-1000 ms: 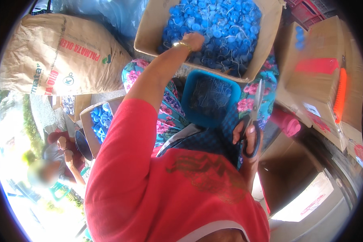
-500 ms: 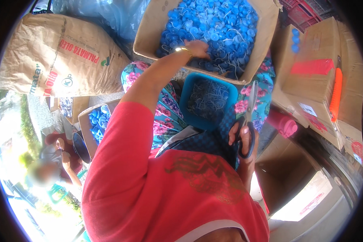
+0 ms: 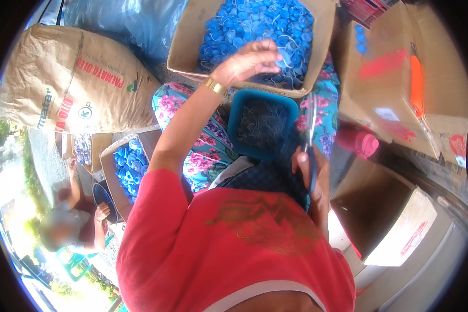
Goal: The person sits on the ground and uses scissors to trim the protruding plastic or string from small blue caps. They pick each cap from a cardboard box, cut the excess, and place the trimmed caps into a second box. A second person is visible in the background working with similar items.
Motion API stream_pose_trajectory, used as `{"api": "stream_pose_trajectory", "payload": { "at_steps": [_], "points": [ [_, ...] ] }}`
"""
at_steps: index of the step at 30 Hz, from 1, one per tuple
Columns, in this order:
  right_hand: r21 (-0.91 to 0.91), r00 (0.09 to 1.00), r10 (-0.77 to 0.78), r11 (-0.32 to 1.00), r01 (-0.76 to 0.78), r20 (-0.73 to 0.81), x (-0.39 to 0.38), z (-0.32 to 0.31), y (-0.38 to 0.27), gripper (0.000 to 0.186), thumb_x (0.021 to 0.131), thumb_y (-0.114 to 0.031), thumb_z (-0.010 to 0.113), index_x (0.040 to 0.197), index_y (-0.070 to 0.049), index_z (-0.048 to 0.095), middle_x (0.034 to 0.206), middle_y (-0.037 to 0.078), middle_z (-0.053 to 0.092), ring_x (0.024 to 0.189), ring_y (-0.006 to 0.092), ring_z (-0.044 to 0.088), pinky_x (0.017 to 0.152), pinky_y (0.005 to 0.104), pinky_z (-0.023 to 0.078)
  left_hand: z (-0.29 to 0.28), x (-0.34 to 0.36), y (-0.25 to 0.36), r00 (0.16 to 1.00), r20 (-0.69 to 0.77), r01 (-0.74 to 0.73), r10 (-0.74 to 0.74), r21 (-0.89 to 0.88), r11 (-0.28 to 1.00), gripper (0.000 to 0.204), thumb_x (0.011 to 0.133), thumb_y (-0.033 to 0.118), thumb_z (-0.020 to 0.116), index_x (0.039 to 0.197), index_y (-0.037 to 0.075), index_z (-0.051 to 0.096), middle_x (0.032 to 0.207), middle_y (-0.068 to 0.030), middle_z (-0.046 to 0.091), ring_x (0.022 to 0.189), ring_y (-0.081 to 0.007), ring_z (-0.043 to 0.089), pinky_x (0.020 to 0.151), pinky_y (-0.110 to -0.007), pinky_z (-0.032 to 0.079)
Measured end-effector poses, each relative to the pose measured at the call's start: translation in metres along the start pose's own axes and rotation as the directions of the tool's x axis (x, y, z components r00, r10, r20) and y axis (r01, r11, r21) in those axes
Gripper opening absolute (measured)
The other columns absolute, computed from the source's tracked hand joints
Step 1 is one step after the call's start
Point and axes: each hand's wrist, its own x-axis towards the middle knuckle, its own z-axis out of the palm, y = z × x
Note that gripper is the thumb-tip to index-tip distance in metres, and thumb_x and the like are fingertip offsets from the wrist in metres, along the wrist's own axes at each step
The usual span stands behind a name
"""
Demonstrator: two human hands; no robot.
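Note:
Above the near edge of a cardboard box full of blue plastic discs [image 3: 234,41], many with thin white strings, is my left hand [image 3: 249,62]. Its thumb and fingers pinch one blue disc [image 3: 283,59]. My right hand [image 3: 322,174] grips a pair of scissors [image 3: 311,122] by the dark handles, blades pointing up and away from me; the blades look close together. Between my knees, left of the scissors, sits a teal plastic tub [image 3: 235,130] with a tangle of pale string bits inside.
A large brown paper sack [image 3: 31,83] stands at left, by a smaller box of blue discs [image 3: 130,164]. Cardboard boxes [image 3: 390,88] with an orange-handled tool [image 3: 416,86], a pink bottle [image 3: 361,143] and an open carton [image 3: 400,234] are at right. Another person [image 3: 70,223] sits far left.
My left hand has lifted out of the pile toward me, with a blue disc in its fingers. The scissors have turned more edge-on and their blades look closer together.

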Motion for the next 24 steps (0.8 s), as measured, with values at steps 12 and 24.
{"api": "stream_pose_trajectory", "payload": {
  "at_steps": [12,24],
  "points": [
    [-0.649,0.942,-0.306,0.746,0.147,-0.138,-0.015,0.008,-0.01,0.048,0.077,-0.047,0.069,0.077,-0.003,0.049,0.059,0.016,0.053,0.055,0.0361,0.054,0.053,0.0428,0.042,0.087,-0.067,0.014,0.954,0.197,-0.203,0.224,-0.124,0.971,0.04,0.086,0.02,0.066,0.118,0.002,0.052,0.109,-0.0097,0.057,0.101,-0.0171,0.057,0.088,-0.029,0.046],
    [-0.569,0.961,-0.261,0.805,0.166,-0.09,-0.031,0.004,-0.013,0.045,0.078,-0.041,0.069,0.078,-0.001,0.051,0.063,0.02,0.053,0.058,0.0399,0.052,0.055,0.0415,0.043,0.099,-0.078,0.018,0.924,0.169,-0.347,0.343,-0.001,0.938,0.037,0.081,0.015,0.071,0.112,0.004,0.055,0.107,-0.0102,0.06,0.097,-0.0156,0.056,0.082,-0.028,0.046]
  ]
}}
